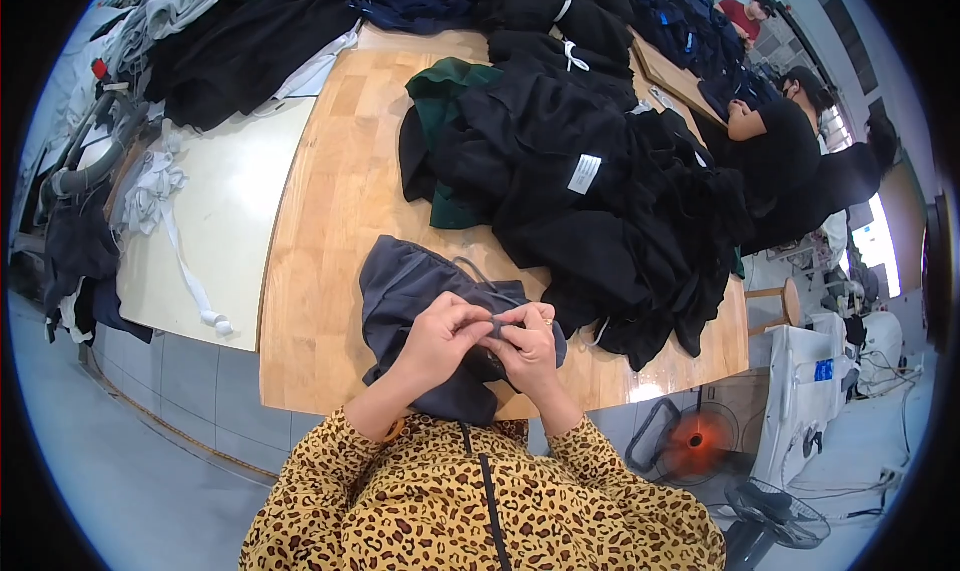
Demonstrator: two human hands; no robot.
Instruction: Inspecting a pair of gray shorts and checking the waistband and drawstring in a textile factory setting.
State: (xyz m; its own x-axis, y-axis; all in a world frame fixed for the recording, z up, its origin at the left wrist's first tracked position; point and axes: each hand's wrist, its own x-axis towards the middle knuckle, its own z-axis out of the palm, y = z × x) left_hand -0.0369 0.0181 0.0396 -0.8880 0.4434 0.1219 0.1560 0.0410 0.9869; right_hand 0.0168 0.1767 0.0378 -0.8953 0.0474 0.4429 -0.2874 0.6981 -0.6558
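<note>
Far left, from where I stand: crumpled white fabric tape (178, 243) trailing over a pale, smooth board (225, 261). Next, the pale-brown wooden bench (320, 186). At its near edge, in front of the person, a bunched, dark grey cloth garment (392, 283), with a thin grey cord (470, 268) looping from its upper side. Left hand (443, 333): grip closed, thumb and fingers pinching a small bit of garment. Right hand (528, 343): grip closed too, fingertips meeting the left's over the same bit. Cloth edge or cord end? Can't tell, fingers cover it. Doing this well, I'd judge: pinch close in with both tips, pull evenly, keep loose folds and cord out of the way, let the bench bear the weight. Right, beyond the hands: a heaped black cloth garment pile (620, 256), white rectangular label (585, 174) on top.
</note>
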